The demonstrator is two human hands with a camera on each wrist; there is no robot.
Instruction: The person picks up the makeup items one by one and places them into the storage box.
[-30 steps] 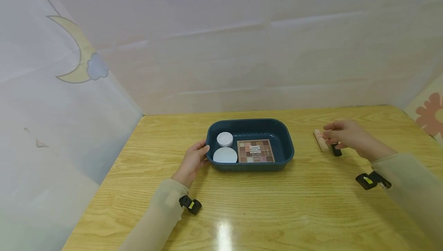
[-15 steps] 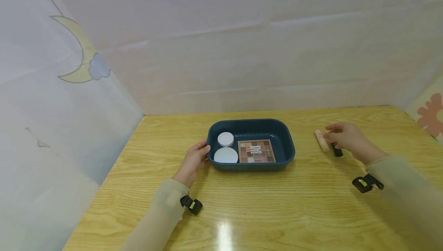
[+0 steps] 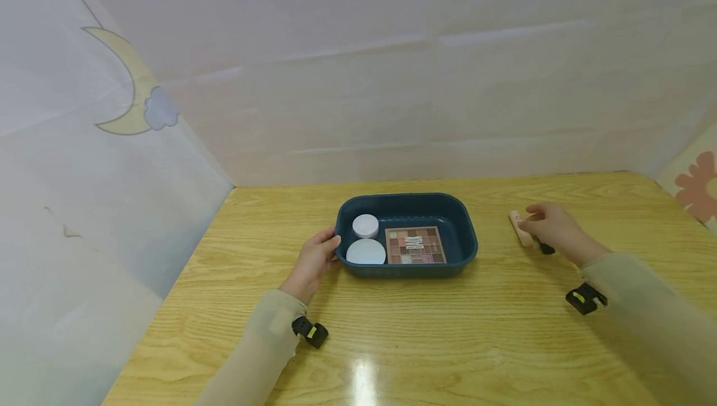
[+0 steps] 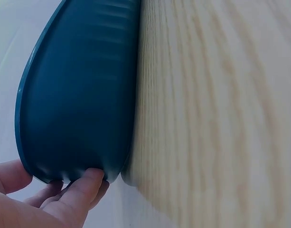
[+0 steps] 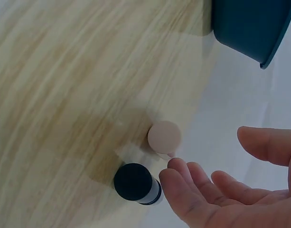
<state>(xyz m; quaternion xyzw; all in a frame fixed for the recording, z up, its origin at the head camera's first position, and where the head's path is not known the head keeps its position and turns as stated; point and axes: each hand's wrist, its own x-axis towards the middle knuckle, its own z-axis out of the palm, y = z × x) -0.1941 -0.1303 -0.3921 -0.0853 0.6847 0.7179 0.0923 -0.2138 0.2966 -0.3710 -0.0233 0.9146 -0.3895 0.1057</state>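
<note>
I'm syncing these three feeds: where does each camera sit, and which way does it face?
Head: looks forward and down at the table, tray, both hands and sleeves.
Left wrist: beside the tray's outer wall; left hand fingers on it.
Right wrist: faces the pink tube and black tube; open right hand.
All three show the tray.

Light is bright, soft and even, falling from above. A white glare patch sits on the table (image 3: 363, 381) near its front edge. Shadows are faint: a thin one under the tray (image 3: 406, 269), a soft one beside the tubes (image 5: 145, 161) in the right wrist view. The head view is sharp in the middle and bends outward at its edges. Both wrist views are soft, with the wood grain smeared, and the left hand (image 4: 50, 199) is out of focus.
</note>
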